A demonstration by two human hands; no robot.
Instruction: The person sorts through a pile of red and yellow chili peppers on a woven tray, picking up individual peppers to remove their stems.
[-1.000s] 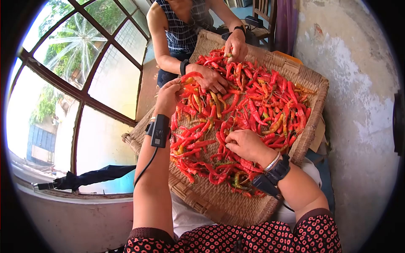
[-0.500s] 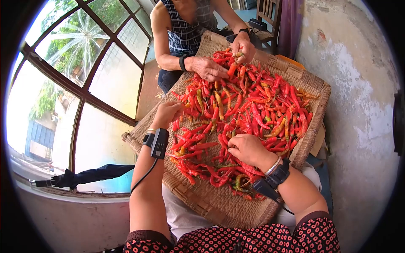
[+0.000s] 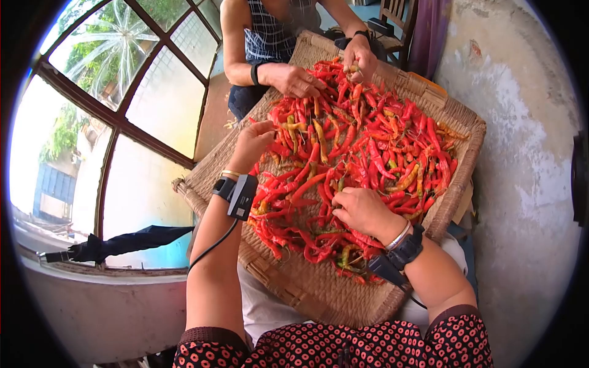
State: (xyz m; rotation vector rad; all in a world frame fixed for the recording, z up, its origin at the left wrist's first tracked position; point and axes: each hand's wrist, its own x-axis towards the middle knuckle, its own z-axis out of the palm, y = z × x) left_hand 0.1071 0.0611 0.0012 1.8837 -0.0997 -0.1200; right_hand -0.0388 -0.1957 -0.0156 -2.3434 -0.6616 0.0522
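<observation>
Red chili peppers (image 3: 380, 165), with some yellow-orange and green ones among them, lie heaped on a square woven tray (image 3: 331, 303). My left hand (image 3: 251, 146) is over the tray's left side, at the edge of the heap, with its fingers bent together. Low over the middle of the heap, my right hand (image 3: 367, 213) is closed, thumb and fingertips pinched down among the peppers. Whatever the fingers of both hands hold is hidden or too small to make out.
Across the tray a person works at the far peppers with a left hand (image 3: 361, 58) and a right hand (image 3: 293, 80). A folded dark umbrella (image 3: 132, 243) lies on the windowsill at left. A wooden chair (image 3: 399, 27) stands behind, and a worn wall (image 3: 509, 153) runs along the right.
My left hand has lifted and turned slightly, its fingers now drawn up off the peppers. My right hand stays nearly in place. The other person's hands have moved apart.
</observation>
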